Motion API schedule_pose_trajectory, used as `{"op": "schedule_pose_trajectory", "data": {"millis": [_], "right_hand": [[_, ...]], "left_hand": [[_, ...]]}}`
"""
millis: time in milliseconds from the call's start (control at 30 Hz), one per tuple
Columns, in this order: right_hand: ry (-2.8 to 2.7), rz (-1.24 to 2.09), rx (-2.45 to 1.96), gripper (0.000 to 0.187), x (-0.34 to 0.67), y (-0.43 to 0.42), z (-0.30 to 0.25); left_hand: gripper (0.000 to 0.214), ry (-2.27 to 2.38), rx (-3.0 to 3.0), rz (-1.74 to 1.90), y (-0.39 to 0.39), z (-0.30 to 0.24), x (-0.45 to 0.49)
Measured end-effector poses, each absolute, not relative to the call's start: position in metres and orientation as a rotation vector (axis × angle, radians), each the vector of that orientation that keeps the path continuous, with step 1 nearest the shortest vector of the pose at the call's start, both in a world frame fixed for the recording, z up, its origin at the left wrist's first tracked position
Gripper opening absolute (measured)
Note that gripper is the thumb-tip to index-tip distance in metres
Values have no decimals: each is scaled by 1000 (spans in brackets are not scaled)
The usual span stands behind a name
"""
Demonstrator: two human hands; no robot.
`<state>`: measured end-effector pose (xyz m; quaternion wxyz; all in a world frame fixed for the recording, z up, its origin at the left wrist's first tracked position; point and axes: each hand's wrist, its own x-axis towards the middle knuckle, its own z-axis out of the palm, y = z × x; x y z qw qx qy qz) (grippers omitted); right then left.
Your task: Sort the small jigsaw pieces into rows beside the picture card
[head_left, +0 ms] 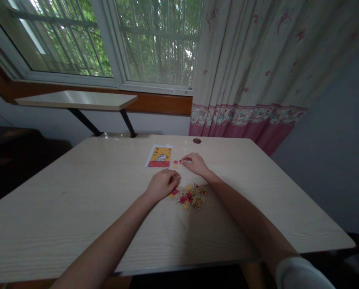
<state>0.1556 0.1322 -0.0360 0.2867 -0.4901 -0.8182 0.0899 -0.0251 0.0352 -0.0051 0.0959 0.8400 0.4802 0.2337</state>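
Small, light jigsaw pieces (189, 196), best taken by their edges

Left of centre in the frame, a yellow and red printed picture (158, 156) lies flat on the desk (77, 192); it looks thin and light, and would probably bend if lifted by one corner.

Just below it, the left hand (163, 184) rests at the left edge of the heap with its fingers curled in. Its grip is partly closed, but the fingertips are turned away, so I cannot tell whether it has hold of a piece.

Near the middle, right of the print, a red piece (175, 162) lies with a yellow piece (175, 166) just below it. Beside them, a second red piece (180, 161) is at the tips of the right hand (196, 163); that grip is narrow, thumb close to forefinger, though whether it pinches the piece or only touches it cannot be told.

Below, in the lower middle, the heap overlaps loosely. The pieces should be stiff like card and nearly weightless, easily nudged across the smooth top. Opposite edges seem the surest hold; the knobs look likeliest to bend or fray.
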Motion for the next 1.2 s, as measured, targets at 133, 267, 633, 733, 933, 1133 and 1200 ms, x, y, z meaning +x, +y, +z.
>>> {"op": "schedule_pose_trajectory", "data": {"millis": [133, 267, 633, 733, 933, 1133, 1200], "right_hand": [[-2217, 206, -1278, 18, 154, 131, -37], [-2225, 180, -1290, 18, 152, 131, -36], [-2202, 189, -1292, 18, 151, 133, -36], [-2204, 202, -1274, 17, 152, 132, -35], [-2190, 239, -1261, 17, 153, 132, -37], [-2135, 369, -1193, 17, 160, 134, -28], [-2144, 421, -1169, 16, 166, 130, -18]], "left_hand": [[19, 1424, 2495, 694, 36, -6, -25], [18, 1421, 2501, 660, 36, -6, -25], [19, 1430, 2510, 633, 34, -3, -23], [20, 1431, 2519, 630, 35, -3, -24], [20, 1451, 2508, 643, 36, -5, -26], [23, 1442, 2468, 629, 44, 9, -45], [23, 1411, 2416, 562, 48, 16, -60]]}}
